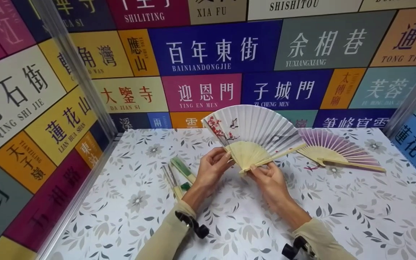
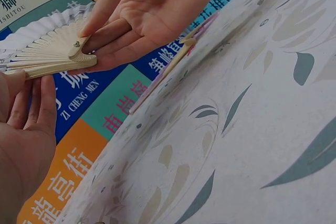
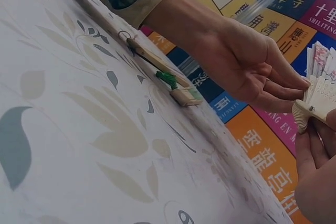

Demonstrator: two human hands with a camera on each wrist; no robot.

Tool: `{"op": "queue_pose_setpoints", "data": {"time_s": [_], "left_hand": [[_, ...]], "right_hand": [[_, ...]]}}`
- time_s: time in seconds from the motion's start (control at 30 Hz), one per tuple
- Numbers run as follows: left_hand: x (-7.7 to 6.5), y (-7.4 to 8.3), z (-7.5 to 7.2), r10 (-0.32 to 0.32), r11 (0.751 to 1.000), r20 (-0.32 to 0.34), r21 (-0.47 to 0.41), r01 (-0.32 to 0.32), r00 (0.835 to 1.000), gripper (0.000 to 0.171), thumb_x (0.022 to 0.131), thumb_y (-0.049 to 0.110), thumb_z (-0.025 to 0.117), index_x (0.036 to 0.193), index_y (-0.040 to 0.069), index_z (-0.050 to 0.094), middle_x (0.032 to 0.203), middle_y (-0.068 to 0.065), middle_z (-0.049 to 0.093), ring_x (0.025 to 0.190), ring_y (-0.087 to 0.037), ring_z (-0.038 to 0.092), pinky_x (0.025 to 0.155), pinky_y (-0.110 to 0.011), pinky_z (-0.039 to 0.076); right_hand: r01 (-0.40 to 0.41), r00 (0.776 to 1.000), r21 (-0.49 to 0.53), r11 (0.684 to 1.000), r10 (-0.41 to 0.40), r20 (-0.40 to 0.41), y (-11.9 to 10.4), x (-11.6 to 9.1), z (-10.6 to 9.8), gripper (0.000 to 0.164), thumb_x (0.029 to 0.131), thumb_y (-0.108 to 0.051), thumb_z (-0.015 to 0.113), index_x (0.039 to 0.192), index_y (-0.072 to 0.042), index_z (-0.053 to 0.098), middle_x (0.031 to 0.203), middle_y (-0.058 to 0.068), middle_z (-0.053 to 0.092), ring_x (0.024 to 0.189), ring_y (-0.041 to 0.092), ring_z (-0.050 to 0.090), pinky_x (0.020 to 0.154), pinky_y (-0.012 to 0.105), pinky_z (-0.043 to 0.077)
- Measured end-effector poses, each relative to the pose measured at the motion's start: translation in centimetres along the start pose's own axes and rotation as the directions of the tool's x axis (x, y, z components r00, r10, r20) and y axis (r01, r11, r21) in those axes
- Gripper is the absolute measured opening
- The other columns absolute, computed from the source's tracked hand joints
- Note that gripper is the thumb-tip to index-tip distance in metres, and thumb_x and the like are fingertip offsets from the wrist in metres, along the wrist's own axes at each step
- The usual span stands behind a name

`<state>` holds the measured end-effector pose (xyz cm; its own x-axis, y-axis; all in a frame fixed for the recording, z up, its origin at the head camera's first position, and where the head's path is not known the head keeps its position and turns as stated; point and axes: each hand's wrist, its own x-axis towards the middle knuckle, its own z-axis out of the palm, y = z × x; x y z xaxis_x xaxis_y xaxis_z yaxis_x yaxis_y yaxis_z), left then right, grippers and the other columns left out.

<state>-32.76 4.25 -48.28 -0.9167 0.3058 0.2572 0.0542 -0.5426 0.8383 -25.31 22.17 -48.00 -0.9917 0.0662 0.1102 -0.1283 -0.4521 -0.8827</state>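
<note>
A white folding fan (image 1: pixel 265 124), printed with red blossoms and birds, is spread wide above the table in the head view. My left hand (image 1: pixel 212 168) pinches its left outer rib between thumb and fingers. Near the pivot, my right hand (image 1: pixel 271 179) grips the lower right rib, thumb on top. Both wrist views show the fan's pale ribs gathered at a small metal rivet, with fingers on either side. In the left wrist view the right hand (image 2: pixel 152 17) holds the pivot end. Part of the left hand's fingers is hidden behind the fan.
A purple folding fan (image 1: pixel 338 148) lies spread on the floral tablecloth (image 1: pixel 338 224) at the right. Two folded fans, one green (image 1: pixel 182 168) and one greyish (image 1: pixel 172 180), lie beside the left forearm. Panels with street names (image 1: pixel 215 47) stand behind and at both sides.
</note>
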Motion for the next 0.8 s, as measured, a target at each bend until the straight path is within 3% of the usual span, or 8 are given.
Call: {"op": "queue_pose_setpoints", "data": {"time_s": [0.8], "left_hand": [[-0.15, -0.05, 0.3, 0.011, 0.998, -0.008, -0.06, -0.012, 1.0, 0.02, 0.096, 0.0, 0.064, 0.115, -0.005, 0.059, 0.112, -0.018, 0.07, 0.112, -0.028, 0.068, 0.105, -0.049, 0.056]], "right_hand": [[0.033, 0.999, 0.05, 0.998, -0.034, 0.018, 0.15, 0.1, -0.14, 0.046, 0.098, 0.001, 0.06, 0.139, 0.002, 0.039, 0.105, 0.014, 0.074, 0.104, 0.021, 0.07, 0.102, 0.034, 0.058]]}}
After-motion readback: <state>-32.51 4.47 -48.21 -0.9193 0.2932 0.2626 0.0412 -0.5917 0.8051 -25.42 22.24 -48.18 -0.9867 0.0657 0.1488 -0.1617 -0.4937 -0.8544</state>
